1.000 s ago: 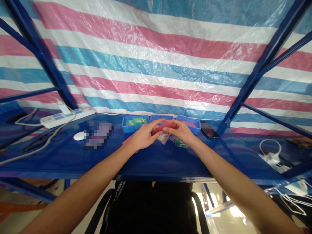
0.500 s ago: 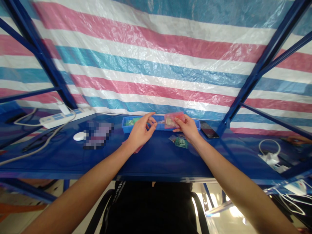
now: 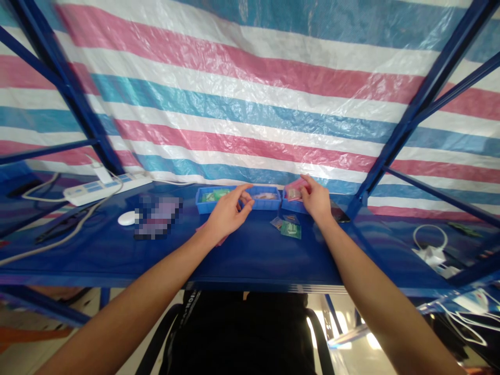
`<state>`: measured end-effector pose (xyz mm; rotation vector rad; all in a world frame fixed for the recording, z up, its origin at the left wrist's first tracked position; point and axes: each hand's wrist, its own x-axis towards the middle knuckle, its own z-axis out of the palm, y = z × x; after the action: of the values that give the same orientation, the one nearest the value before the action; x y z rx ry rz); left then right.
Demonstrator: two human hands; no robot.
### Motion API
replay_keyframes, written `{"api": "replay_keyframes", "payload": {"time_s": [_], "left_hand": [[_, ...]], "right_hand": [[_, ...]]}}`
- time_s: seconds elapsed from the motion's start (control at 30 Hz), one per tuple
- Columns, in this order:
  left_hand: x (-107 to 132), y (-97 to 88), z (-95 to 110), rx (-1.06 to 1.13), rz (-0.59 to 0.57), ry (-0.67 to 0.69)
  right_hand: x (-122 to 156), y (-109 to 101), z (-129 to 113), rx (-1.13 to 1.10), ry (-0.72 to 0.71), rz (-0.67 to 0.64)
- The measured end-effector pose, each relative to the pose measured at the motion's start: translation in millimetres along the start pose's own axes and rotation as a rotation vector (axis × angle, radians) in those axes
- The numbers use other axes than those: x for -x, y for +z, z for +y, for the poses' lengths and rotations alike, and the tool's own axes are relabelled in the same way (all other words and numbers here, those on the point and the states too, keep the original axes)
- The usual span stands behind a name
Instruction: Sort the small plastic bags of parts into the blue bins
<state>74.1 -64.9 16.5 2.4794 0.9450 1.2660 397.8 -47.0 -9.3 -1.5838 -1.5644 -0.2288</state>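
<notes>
Pink plastic at the right hand's (image 3: 317, 200) fingertips: we see thumb and fingers closed on a small packet (image 3: 294, 194). It lies to the left of those fingers, at the right-hand blue bin (image 3: 296, 207); we cannot tell whether it rests on the contents or hangs just above. Its long axis is unclear to us, foreshortened and partly covered by the thumb. The right hand is clearly the nearer; the left hand (image 3: 229, 212) is well apart, fingers loosely curled, a gap before the thumb, nothing visible between.

Around the left hand we note the green-filled bin (image 3: 203, 207) behind it and the middle bin (image 3: 269, 205) just beyond its fingertips. Pink material (image 3: 223, 240) shows under its wrist.

Farther out, nearer us than the bins, a green packet (image 3: 291, 230) lies beside clear packets (image 3: 276, 223) on the blue table (image 3: 258, 263). A dark phone (image 3: 340, 213) sits partly hidden behind the right wrist.
</notes>
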Motion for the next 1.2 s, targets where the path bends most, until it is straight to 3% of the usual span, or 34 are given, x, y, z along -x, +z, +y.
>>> {"api": "replay_keyframes", "payload": {"time_s": [0.4,0.77,0.97,1.2], "left_hand": [[0.2,-1.1,-0.3,-0.020,-0.028,0.015],[0.0,-0.6,0.2,-0.021,-0.036,0.011],[0.2,-0.3,-2.1,-0.030,-0.041,0.021],[0.0,-1.3,-2.0,-0.052,-0.052,0.014]], "right_hand": [[-3.1,4.4,9.6,0.316,0.187,-0.190],[-6.9,5.5,16.4,0.195,0.200,-0.297],[-4.3,4.1,13.8,0.182,0.169,-0.265],[0.9,2.8,13.1,0.245,0.188,-0.115]]}}
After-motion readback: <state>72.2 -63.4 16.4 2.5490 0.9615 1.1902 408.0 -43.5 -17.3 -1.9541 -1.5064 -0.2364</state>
